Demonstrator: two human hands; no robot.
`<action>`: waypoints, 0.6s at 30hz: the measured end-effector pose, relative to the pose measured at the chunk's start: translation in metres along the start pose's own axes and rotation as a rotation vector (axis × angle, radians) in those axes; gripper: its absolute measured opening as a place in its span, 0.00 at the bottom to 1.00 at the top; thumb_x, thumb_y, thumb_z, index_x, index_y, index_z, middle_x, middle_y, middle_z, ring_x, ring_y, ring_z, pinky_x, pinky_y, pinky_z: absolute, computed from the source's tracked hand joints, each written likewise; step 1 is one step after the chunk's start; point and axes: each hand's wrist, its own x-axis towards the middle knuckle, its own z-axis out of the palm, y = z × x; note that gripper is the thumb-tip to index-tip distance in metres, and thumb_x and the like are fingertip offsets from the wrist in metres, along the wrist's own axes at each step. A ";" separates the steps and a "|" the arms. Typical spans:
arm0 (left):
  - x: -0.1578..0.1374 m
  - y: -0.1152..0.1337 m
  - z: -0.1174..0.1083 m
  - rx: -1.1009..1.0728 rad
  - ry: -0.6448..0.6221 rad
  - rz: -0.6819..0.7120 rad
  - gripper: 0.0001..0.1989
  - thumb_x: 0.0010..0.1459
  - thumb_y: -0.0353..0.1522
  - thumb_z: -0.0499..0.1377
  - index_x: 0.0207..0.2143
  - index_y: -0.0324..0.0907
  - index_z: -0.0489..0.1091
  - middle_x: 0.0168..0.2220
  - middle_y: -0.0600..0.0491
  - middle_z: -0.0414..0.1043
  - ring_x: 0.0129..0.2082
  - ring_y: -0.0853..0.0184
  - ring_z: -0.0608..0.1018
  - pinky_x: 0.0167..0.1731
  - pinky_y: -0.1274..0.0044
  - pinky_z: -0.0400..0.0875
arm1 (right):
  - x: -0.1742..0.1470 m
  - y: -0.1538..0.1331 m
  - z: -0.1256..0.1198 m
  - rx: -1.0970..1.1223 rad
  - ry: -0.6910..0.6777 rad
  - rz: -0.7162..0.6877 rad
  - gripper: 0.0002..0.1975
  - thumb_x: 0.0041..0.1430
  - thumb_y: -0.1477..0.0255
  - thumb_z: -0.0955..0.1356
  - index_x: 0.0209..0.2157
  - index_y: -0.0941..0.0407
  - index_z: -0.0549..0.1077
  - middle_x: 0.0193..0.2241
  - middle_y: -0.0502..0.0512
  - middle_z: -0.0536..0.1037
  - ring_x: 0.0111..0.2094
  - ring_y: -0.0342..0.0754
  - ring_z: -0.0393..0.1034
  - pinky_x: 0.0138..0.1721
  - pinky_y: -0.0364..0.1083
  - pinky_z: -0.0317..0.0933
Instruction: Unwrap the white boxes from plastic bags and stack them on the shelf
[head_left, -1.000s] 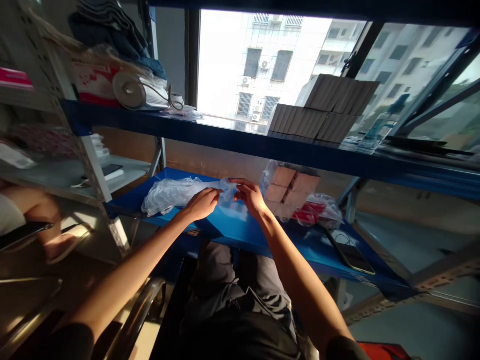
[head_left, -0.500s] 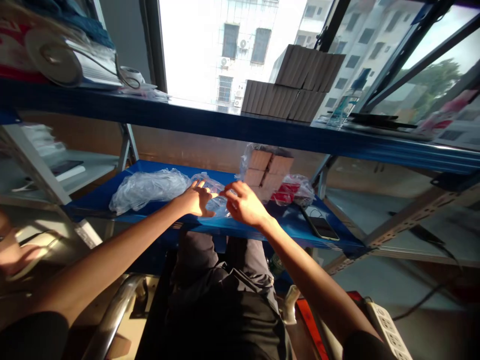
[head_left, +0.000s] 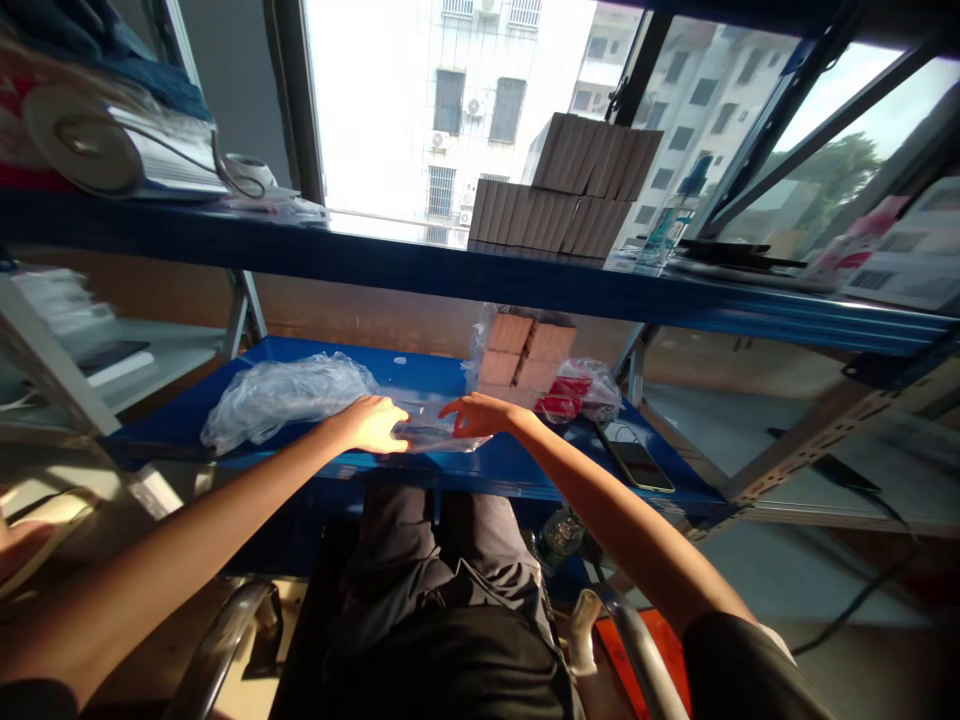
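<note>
A clear plastic bag (head_left: 433,437) lies stretched low over the blue shelf (head_left: 429,372) between my hands. My left hand (head_left: 373,424) grips its left end, thumb toward the middle. At the other end, my right hand (head_left: 486,414) has its fingers curled onto the plastic. Left of my left hand rests a heap of crumpled clear plastic bags (head_left: 289,392). Behind my right hand stands a plastic-wrapped stack of small cardboard boxes (head_left: 517,352), with a red item in clear plastic (head_left: 564,398) beside it.
A phone (head_left: 639,463) lies at the shelf's right. The upper shelf (head_left: 405,272) crosses above my hands, bearing stacked grey boxes (head_left: 559,215), a clear bottle (head_left: 666,228) and a large roll (head_left: 82,140). Metal chair arms (head_left: 225,650) flank my lap, with a plastic bottle (head_left: 559,540) below the shelf.
My hands have moved apart, and the crumpled plastic between them now lies flatter and stretched out. My right hand has turned lower over it. The camera view has tilted slightly upward.
</note>
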 end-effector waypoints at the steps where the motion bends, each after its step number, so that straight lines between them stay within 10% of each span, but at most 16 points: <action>1: -0.001 0.001 -0.004 -0.032 0.006 -0.005 0.26 0.60 0.51 0.61 0.52 0.44 0.81 0.46 0.41 0.84 0.44 0.48 0.84 0.39 0.68 0.74 | 0.000 0.002 -0.003 0.023 -0.043 -0.027 0.27 0.58 0.74 0.76 0.59 0.53 0.79 0.41 0.53 0.87 0.41 0.49 0.83 0.40 0.39 0.69; 9: 0.014 0.010 -0.013 0.101 0.340 0.186 0.07 0.59 0.30 0.62 0.34 0.43 0.81 0.37 0.46 0.81 0.46 0.55 0.80 0.47 0.69 0.72 | 0.001 -0.011 -0.006 -0.145 0.176 -0.039 0.13 0.60 0.72 0.74 0.47 0.55 0.83 0.46 0.58 0.86 0.48 0.54 0.81 0.51 0.44 0.68; 18: 0.040 -0.008 0.030 -0.038 0.073 0.130 0.20 0.66 0.32 0.56 0.57 0.42 0.77 0.52 0.39 0.80 0.51 0.52 0.82 0.49 0.67 0.75 | 0.013 -0.015 0.023 -0.214 0.058 0.211 0.22 0.66 0.72 0.66 0.60 0.54 0.77 0.51 0.67 0.83 0.48 0.62 0.81 0.44 0.53 0.73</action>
